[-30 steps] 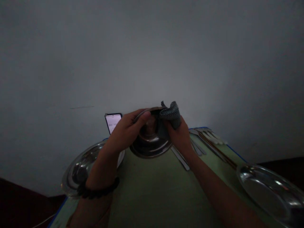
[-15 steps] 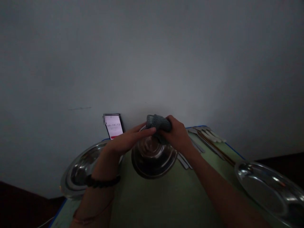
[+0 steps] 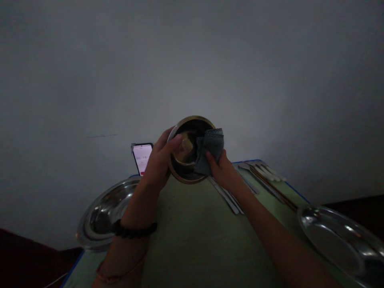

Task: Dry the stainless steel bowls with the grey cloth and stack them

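My left hand (image 3: pixel 159 164) grips the left rim of a small steel bowl (image 3: pixel 187 138), with the thumb hooked inside it. The bowl is lifted off the green table (image 3: pixel 192 240) and tipped so its opening faces me. My right hand (image 3: pixel 223 172) is closed on a grey knitted cloth (image 3: pixel 211 150) and presses it against the inside right wall of the bowl. A dark bead bracelet sits on my left wrist.
A large steel plate (image 3: pixel 102 216) lies at the table's left edge and another steel plate (image 3: pixel 345 240) at the right. Several spoons, knives and chopsticks (image 3: pixel 258 178) lie behind my right hand. A lit phone (image 3: pixel 142 158) leans against the grey wall.
The bowl was lying low over the table half a second ago; it is now raised and tilted toward me. The cloth has moved from the rim to the inside.
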Tool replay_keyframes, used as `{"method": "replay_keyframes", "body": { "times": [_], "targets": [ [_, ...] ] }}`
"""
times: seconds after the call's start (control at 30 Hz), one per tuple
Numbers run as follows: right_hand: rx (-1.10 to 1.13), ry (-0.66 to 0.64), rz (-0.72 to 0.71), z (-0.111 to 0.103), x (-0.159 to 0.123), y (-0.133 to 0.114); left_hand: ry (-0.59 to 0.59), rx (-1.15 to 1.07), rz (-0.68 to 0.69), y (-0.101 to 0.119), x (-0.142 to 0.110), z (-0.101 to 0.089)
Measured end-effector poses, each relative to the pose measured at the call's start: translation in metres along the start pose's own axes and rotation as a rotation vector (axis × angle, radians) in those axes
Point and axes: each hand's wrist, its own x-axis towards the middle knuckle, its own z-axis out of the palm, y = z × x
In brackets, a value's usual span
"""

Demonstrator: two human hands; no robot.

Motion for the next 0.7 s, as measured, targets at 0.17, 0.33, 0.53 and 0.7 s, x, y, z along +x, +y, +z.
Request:
{"method": "replay_keyframes", "body": {
  "times": [0.17,0.33,0.53,0.7],
  "targets": [
    [-0.150,0.056,-0.154,0.001,-0.001,-0.003,-0.332,-0.049,-0.257,-0.004,-0.005,-0.007],
    [-0.159,0.237,-0.312,-0.007,0.002,-0.006,-0.350,-0.101,-0.300,-0.011,-0.006,-0.004],
    [-0.089,0.376,-0.385,-0.012,0.002,-0.009,-0.506,-0.078,-0.391,-0.009,-0.009,-0.007],
    [-0.097,0.320,-0.283,-0.011,0.005,-0.004,-0.503,-0.012,-0.332,-0.011,-0.009,-0.008]
  ]
}}
